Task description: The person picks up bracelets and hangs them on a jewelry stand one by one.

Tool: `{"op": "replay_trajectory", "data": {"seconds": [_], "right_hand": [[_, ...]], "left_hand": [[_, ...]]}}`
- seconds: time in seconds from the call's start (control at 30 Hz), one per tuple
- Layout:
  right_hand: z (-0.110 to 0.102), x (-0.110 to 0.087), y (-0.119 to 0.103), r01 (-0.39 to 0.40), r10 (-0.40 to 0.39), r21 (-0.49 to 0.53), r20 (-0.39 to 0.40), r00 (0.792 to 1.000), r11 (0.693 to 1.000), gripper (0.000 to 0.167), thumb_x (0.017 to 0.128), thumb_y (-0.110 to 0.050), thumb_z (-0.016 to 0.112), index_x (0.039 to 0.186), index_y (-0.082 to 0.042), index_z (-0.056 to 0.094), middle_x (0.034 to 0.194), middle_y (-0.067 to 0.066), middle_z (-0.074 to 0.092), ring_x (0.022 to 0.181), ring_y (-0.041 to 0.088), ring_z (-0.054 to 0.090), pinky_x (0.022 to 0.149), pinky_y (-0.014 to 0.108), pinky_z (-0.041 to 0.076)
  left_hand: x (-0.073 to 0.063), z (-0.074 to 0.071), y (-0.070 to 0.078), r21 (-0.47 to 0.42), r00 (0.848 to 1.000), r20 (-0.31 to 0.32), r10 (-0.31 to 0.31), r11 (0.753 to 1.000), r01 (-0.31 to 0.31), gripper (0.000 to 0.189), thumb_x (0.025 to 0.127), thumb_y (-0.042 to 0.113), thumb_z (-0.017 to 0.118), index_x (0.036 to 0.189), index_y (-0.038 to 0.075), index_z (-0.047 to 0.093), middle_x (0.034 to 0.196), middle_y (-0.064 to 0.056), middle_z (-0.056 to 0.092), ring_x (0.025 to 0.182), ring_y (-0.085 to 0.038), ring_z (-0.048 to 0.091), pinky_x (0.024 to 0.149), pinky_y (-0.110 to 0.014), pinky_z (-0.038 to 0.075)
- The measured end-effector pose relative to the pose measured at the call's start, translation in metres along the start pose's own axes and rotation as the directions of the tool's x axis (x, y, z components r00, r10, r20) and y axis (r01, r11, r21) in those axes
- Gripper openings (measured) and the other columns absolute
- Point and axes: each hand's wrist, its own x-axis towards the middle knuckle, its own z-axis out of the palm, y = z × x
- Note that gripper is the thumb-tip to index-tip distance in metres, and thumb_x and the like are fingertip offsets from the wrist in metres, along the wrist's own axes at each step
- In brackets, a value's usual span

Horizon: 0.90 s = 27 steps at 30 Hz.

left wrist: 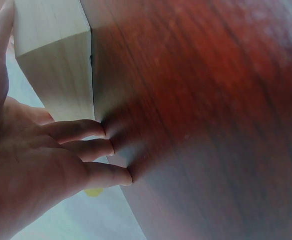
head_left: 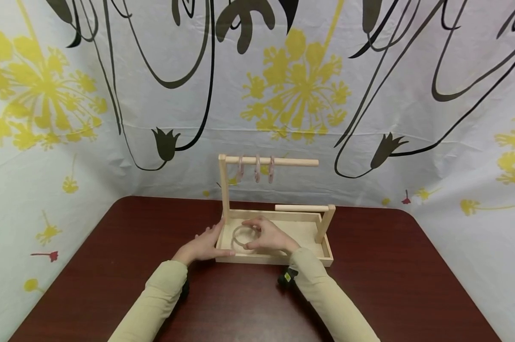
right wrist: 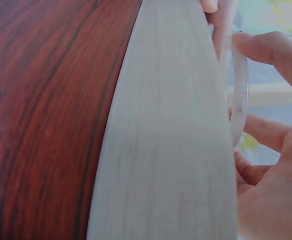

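Note:
A pale translucent bangle (right wrist: pixel 240 85) is pinched between the thumb and fingers of my right hand (head_left: pixel 270 235). In the head view it is held low over the left part of a wooden tray (head_left: pixel 267 259), tilted toward me. My left hand (head_left: pixel 203 243) braces the tray's left end, thumb along the front corner and fingers spread beside the outer wall. In the left wrist view those fingers (left wrist: pixel 86 147) stretch down to the table. Three similar pinkish bangles (head_left: pixel 257 168) hang from the upper wooden rod (head_left: pixel 297 162) of the stand.
A shorter, lower rod (head_left: pixel 300 208) juts leftward from the right post (head_left: pixel 324 225) of the tray. The taller left post (head_left: pixel 224 190) carries the upper rod. Under everything lies a dark red-brown table (head_left: pixel 240 304); a patterned white curtain (head_left: pixel 257 109) hangs behind it.

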Motion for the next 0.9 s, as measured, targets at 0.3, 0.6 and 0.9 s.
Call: {"op": "replay_trajectory", "data": {"seconds": [0.3, 0.6, 0.9], "right_hand": [[-0.002, -0.011, -0.004, 0.026, -0.026, 0.017, -0.008, 1.0, 1.0, 0.07, 0.072, -0.024, 0.083, 0.133, -0.001, 0.057, 0.122, 0.014, 0.051, 0.109, 0.032, 0.051, 0.089, 0.042, 0.045], [-0.007, -0.025, -0.009, 0.024, -0.023, 0.056, -0.014, 1.0, 0.998, 0.069, 0.075, -0.023, 0.081, 0.137, -0.005, 0.055, 0.125, 0.013, 0.049, 0.113, 0.032, 0.05, 0.093, 0.045, 0.043], [-0.01, -0.035, -0.013, 0.069, -0.067, 0.068, -0.036, 0.997, 0.995, 0.07, 0.075, -0.022, 0.082, 0.137, -0.004, 0.054, 0.125, 0.015, 0.049, 0.113, 0.036, 0.051, 0.093, 0.045, 0.043]], "left_hand": [[-0.001, 0.001, 0.001, -0.016, 1.0, -0.002, 0.006, 1.0, -0.006, 0.107, 0.085, 0.048, 0.071, 0.155, 0.002, 0.003, 0.153, -0.03, 0.017, 0.137, -0.054, 0.014, 0.101, -0.072, 0.012], [-0.002, 0.0, 0.002, -0.028, 1.0, -0.01, 0.02, 0.999, -0.021, 0.108, 0.085, 0.046, 0.072, 0.155, 0.002, 0.002, 0.153, -0.03, 0.017, 0.136, -0.055, 0.013, 0.101, -0.073, 0.012], [-0.001, 0.0, 0.002, -0.02, 1.0, -0.014, 0.017, 1.0, -0.017, 0.107, 0.085, 0.046, 0.072, 0.155, 0.002, 0.003, 0.153, -0.031, 0.017, 0.136, -0.056, 0.014, 0.1, -0.073, 0.012]]}}
